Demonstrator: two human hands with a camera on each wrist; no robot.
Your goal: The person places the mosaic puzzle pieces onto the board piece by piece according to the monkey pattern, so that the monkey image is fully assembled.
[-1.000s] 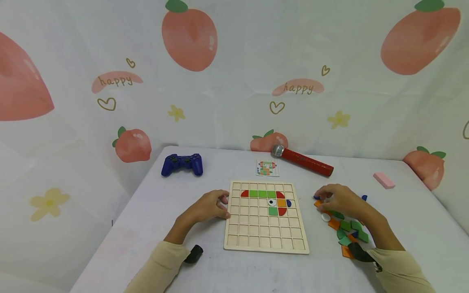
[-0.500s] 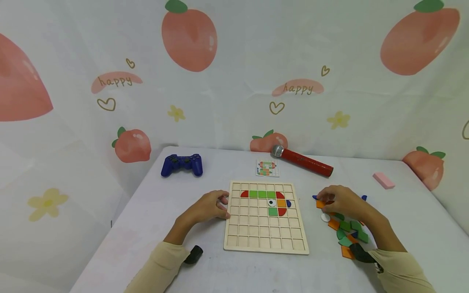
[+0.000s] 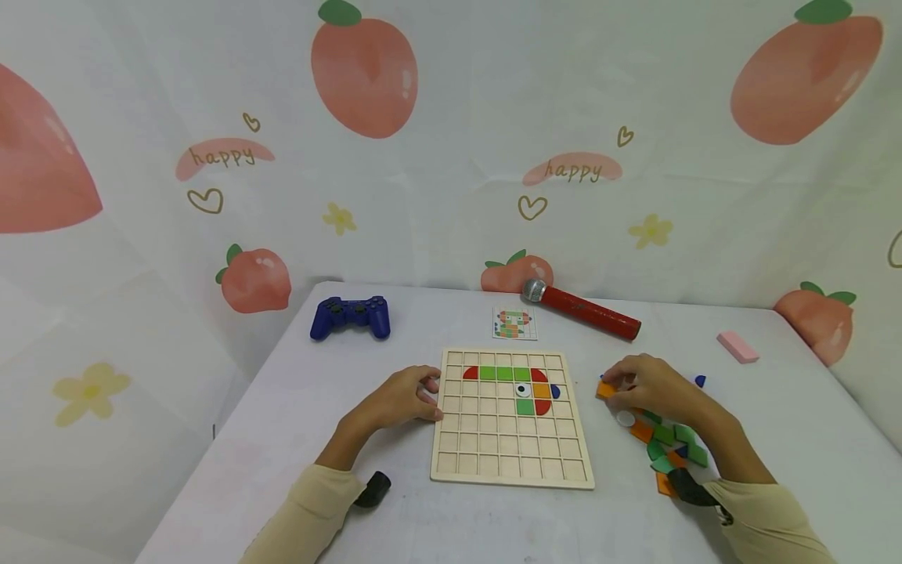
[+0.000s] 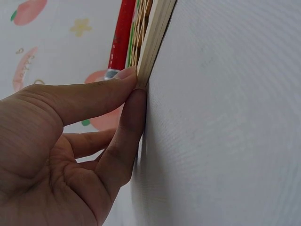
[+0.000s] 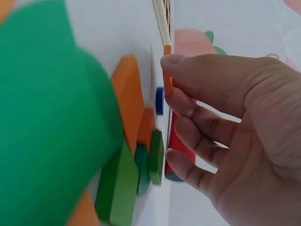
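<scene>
My left hand (image 3: 403, 398) is at the left edge of the wooden grid board (image 3: 486, 446); in the left wrist view its thumb and a finger hold the board's edge (image 4: 153, 42). Red, green, orange and blue pieces and a white eye tile (image 3: 522, 390) lie in the board's upper squares. To the right of the board, my right hand (image 3: 655, 385) pinches an orange tile (image 5: 167, 70) between thumb and finger, above the loose pieces. Among these are a white disc (image 3: 625, 419), green tiles (image 3: 664, 435) and a blue piece (image 5: 160, 100).
Behind the board lies a small pattern card (image 3: 515, 323). A red microphone (image 3: 588, 312) lies at the back, with a blue game controller (image 3: 350, 317) at the back left. A pink block (image 3: 737, 347) and a blue half-round piece (image 3: 700, 381) lie on the right.
My right hand has picked up the orange tile and shifted it slightly left, towards the board. The left hand and the board have stayed in place.
</scene>
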